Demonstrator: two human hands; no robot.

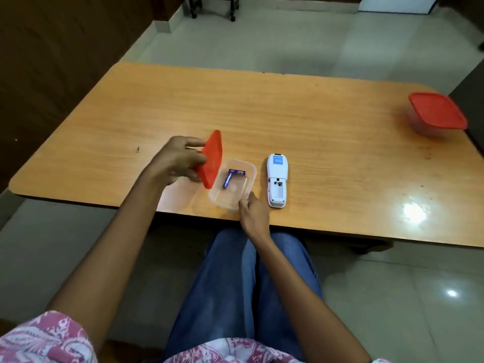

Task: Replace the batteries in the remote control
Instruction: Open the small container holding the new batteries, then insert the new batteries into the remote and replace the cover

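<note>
A white remote control point(277, 179) lies face down near the table's front edge, its battery bay uncovered and empty. Left of it stands a small clear plastic box point(250, 176) holding two blue batteries point(230, 177) that touch at one end. My left hand point(176, 161) holds the box's red lid point(210, 159) tilted up on edge over the box's left side. My right hand point(252, 212) grips the box's near right corner with its fingertips.
A second clear box with a red lid point(436, 113) sits shut at the table's far right corner. The orange wooden table point(262, 113) has its front edge just above my knees. Tiled floor and chair wheels lie beyond.
</note>
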